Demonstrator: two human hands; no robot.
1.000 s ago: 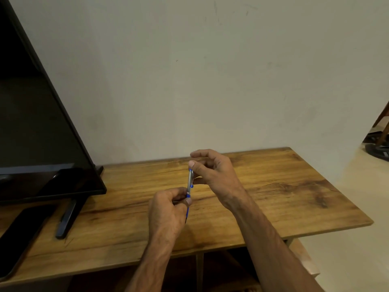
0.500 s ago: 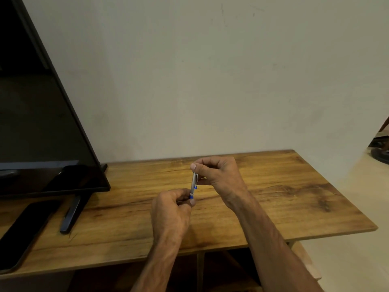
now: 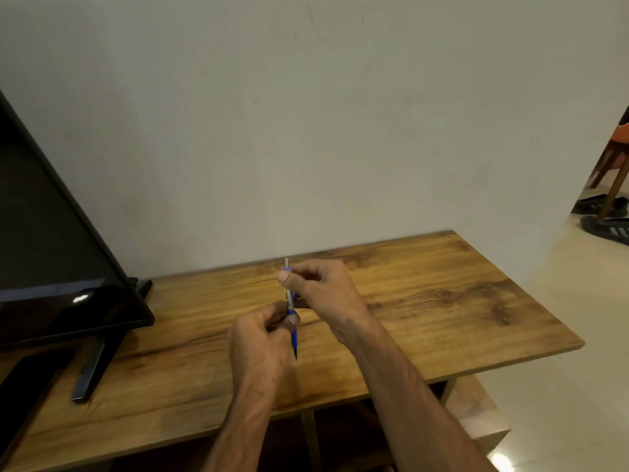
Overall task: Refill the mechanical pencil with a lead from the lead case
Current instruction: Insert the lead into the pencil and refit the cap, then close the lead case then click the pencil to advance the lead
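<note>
A blue and silver mechanical pencil (image 3: 290,298) stands nearly upright above the wooden table (image 3: 442,301), tip pointing down. My left hand (image 3: 262,338) grips its blue lower part between thumb and fingers. My right hand (image 3: 323,291) pinches the silver upper part near the top end, thumb in front. A thin pale end sticks up above my right thumb. The lead case is not visible; something small may be hidden in my right fingers.
A black television (image 3: 51,233) on slanted feet (image 3: 92,369) stands at the left of the table. A dark flat object (image 3: 23,386) lies at the front left. A wall rises behind. Chair legs and sandals (image 3: 609,226) sit on the floor at the right.
The pencil has shifted slightly, and more of its blue lower part and tip now show below my left hand. Both hands stay on it. The camera view has tilted.
</note>
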